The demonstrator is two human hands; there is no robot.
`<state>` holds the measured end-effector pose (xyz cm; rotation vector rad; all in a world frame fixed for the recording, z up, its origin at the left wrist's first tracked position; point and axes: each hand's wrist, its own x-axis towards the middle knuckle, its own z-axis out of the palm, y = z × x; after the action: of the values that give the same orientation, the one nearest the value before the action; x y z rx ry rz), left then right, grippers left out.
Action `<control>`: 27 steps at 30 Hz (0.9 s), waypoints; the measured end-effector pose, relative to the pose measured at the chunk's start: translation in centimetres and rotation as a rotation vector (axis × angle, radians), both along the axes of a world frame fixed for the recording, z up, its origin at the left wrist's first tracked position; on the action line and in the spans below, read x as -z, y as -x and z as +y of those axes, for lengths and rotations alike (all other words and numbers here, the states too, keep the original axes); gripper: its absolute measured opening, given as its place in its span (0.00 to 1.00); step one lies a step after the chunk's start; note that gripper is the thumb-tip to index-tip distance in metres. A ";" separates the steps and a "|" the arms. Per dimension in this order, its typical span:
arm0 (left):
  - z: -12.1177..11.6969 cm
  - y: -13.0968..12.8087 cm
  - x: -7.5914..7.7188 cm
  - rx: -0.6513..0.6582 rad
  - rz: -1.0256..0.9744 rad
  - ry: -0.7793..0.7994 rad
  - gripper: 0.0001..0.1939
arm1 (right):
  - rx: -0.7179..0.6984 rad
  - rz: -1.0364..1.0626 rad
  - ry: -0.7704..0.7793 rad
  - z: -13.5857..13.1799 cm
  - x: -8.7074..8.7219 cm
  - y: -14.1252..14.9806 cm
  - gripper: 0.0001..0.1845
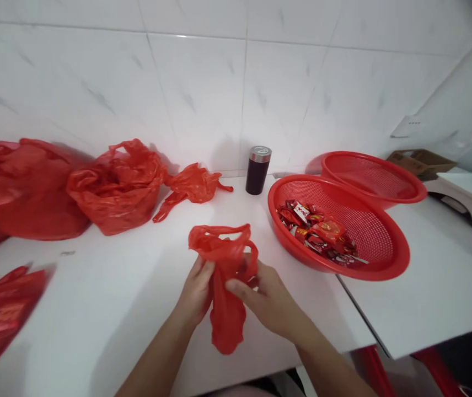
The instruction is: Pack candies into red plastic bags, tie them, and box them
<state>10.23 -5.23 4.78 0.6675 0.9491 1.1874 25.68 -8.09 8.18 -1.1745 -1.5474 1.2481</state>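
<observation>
Between my two hands hangs a small red plastic bag (228,314), its handle loops at the top and its bottom dangling above the white table (137,325). My left hand (198,286) is closed on the bag's left side, the thumb showing in front. On the other side, my right hand (263,289) grips it with the thumb across the front and fingers partly hidden behind the plastic. To the right of my hands, a red plastic colander (379,242) holds several small wrapped packets (322,229), mostly red.
Another red colander (374,176) stands behind the first. A dark tumbler (257,171) with a metal lid is near the tiled wall. Filled red bags (33,187) and a crumpled red bag (194,184) line the back left. A cardboard tray (422,160) sits far right.
</observation>
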 end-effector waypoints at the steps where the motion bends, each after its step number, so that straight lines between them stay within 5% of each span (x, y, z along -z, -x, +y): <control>1: 0.0 0.3 0.2 -0.030 0.012 -0.044 0.23 | 0.013 0.043 -0.016 0.8 0.2 0.7 0.15; 9: 1.7 10.6 1.5 -0.368 0.224 -0.143 0.12 | 0.366 0.499 -0.095 3.9 -0.3 -2.7 0.12; 13: 0.9 13.1 -1.0 -0.543 0.316 -0.183 0.14 | 0.472 0.534 -0.149 4.4 -1.2 -3.2 0.08; 16: -1.2 10.3 -4.0 -0.765 0.524 -0.427 0.12 | 0.415 0.436 -0.193 4.5 -2.0 -1.9 0.10; 18: -2.4 7.1 -5.1 -0.722 0.850 -0.677 0.12 | 0.330 0.431 -0.228 4.3 -2.4 -0.4 0.10; 21: -2.4 3.2 -4.4 -0.446 1.238 -0.868 0.05 | 0.170 0.461 -0.239 3.2 -2.7 1.7 0.12; 24: -0.1 2.5 -1.7 -0.372 1.463 -0.761 0.07 | 0.072 0.406 -0.222 1.9 -2.4 2.3 0.14; 27: 2.4 5.0 0.9 -0.266 1.624 -0.450 0.10 | 0.193 0.326 -0.242 1.7 -1.4 0.2 0.16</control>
<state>5.27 -2.86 3.92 2.0414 2.1442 0.9223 25.45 -6.37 9.63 -0.8903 -1.2699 1.0328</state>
